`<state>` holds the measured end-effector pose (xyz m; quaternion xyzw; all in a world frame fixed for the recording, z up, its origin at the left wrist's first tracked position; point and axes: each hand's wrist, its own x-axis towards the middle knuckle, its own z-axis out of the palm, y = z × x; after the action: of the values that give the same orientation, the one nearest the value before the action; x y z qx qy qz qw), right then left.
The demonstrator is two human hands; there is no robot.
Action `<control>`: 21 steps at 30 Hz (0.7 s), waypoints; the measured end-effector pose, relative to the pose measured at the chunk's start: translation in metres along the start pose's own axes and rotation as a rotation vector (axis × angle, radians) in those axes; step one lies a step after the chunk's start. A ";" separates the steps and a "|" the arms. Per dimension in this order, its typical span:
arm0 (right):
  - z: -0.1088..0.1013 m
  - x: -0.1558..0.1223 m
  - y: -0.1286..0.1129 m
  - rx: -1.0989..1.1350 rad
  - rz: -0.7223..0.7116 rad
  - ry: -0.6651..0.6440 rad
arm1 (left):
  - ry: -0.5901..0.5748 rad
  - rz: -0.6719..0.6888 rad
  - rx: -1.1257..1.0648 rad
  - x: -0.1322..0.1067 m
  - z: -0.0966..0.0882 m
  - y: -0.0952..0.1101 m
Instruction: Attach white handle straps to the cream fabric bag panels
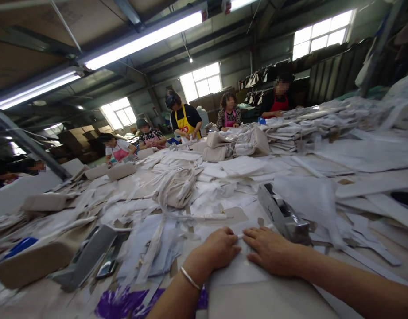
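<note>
A white wrapping sheet (240, 268) lies over a flat beige piece (266, 297) right in front of me. My left hand (215, 250), with a silver bangle at its wrist, rests on the sheet with its fingers bent and its thumb apart. Opposite it, my right hand (268, 250) lies on the same sheet, fingers stretched out toward the left one. A narrow white strip shows between the fingertips. Just beyond my right hand stands a grey tape dispenser (275, 210). A beige bag (179, 188) with a white-wrapped strap lies farther off.
Another grey tape dispenser (87, 257) and a phone (108, 263) are at the left. Purple plastic (124, 303) lies near the front edge. Beige bags (217, 144) and stacked white pieces (290, 133) cover the far table. Several people work along the far side, one in a yellow apron (183, 122).
</note>
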<state>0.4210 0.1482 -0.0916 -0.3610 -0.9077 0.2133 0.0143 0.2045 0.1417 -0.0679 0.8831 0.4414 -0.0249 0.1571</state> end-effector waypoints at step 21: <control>0.019 -0.005 0.001 -0.063 0.115 0.096 | -0.057 -0.247 -0.069 -0.020 0.003 0.026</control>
<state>0.4218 0.1388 -0.1084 -0.4225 -0.8900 0.1679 0.0341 0.2128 0.1111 -0.0609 0.8149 0.5429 -0.0537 0.1958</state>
